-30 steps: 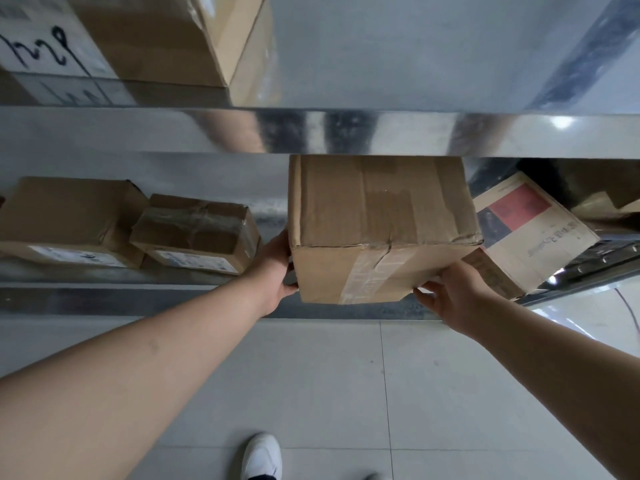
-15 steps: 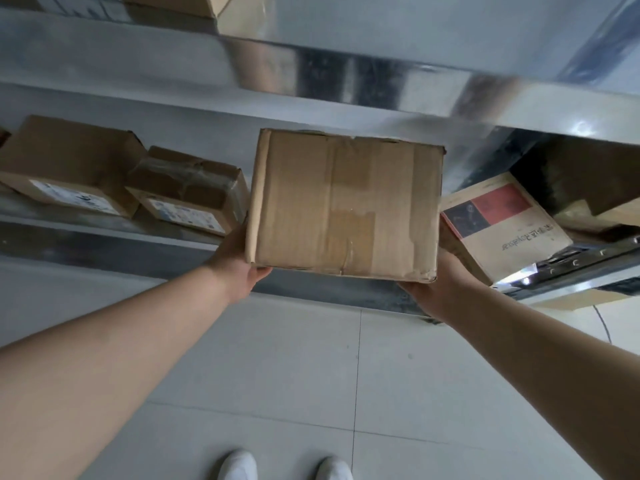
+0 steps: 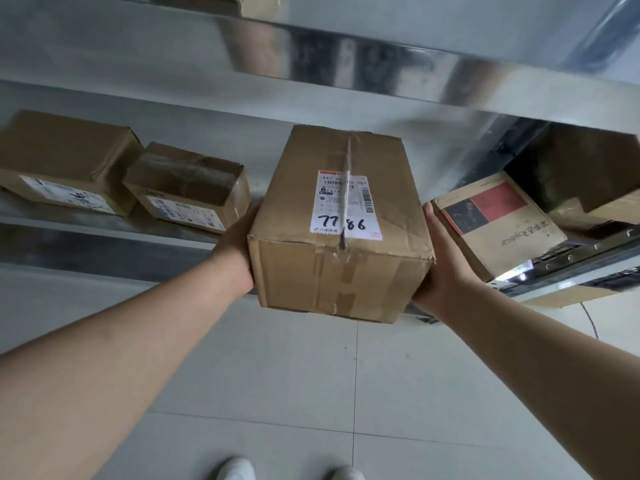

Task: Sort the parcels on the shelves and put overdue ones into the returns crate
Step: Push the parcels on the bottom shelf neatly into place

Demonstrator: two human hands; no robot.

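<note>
Parcel in hand: a taped brown cardboard parcel (image 3: 341,233), held in the air in front of the shelf (image 3: 104,244), label side up.
Label: a white shipping label (image 3: 346,206) with "77 86" handwritten on it; the printed date is too small to read.
Left hand (image 3: 239,247): pressed against the parcel's left side; the fingers are hidden behind the box, so I cannot tell how they lie.
Right hand (image 3: 441,268): against the right side, thumb laid along the edge, the other fingers hidden.
Handling, as a judgement: stiff corrugated card, dented at 1 corner, tape wrinkled; likely moderate weight, since 2 hands carry it. Grip the opposite side walls or support the base, not the tape seam.
Neighbours: 2 smaller boxes (image 3: 188,192) left, a printed carton (image 3: 498,223) right.
Returns crate: not in view.
</note>
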